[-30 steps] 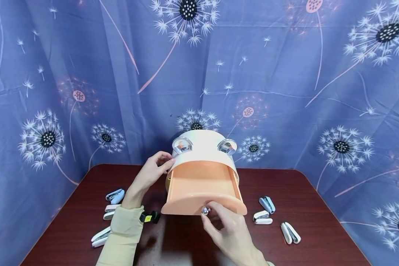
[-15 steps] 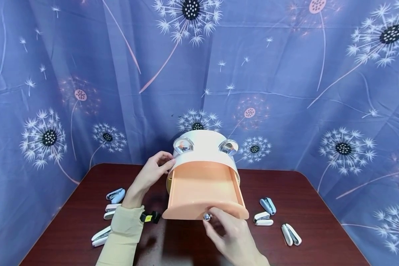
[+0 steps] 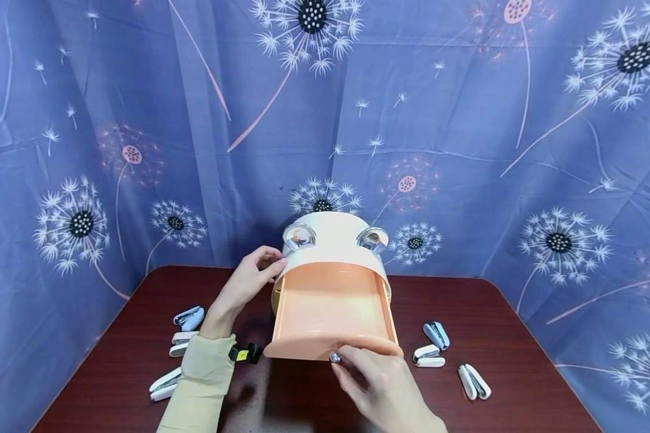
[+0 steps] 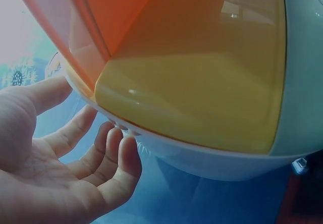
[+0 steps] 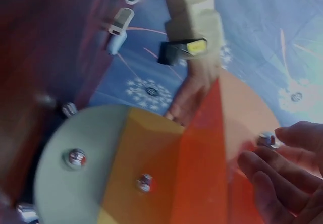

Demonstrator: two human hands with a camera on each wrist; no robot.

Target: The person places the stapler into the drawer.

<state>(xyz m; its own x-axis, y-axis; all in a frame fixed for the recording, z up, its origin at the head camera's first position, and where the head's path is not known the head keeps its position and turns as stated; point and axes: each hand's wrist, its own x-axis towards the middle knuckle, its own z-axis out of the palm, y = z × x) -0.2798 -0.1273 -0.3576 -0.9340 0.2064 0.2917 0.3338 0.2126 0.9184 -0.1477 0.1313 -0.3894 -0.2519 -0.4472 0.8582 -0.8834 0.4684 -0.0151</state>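
A white rounded drawer cabinet point(image 3: 334, 234) with two round silver eye-like pieces stands at the table's middle. Its top peach drawer point(image 3: 333, 307) is pulled far out, with nothing lying inside. My right hand point(image 3: 387, 385) pinches the silver drawer knob point(image 3: 334, 357) between thumb and fingers, also visible in the right wrist view as a shiny knob point(image 5: 266, 139). At the cabinet's left side, my left hand point(image 3: 251, 276) touches the casing with its fingertips; the left wrist view shows its loosely bent fingers point(image 4: 128, 158) along the white edge. Below the peach drawer sits a yellow drawer point(image 4: 202, 93), closed.
On the left lie a blue stapler point(image 3: 189, 319), a pinkish-white stapler point(image 3: 181, 344) and a white stapler point(image 3: 165, 385). To the right are another blue stapler point(image 3: 436, 335) and two white ones point(image 3: 428, 356). A pale green bottom drawer point(image 5: 81, 178) shows under the yellow one. Blue dandelion-print curtain point(image 3: 439, 120) hangs behind.
My right hand has drawn the peach drawer a little further out toward me, tipping its front slightly down. The left hand has stayed against the cabinet's side.
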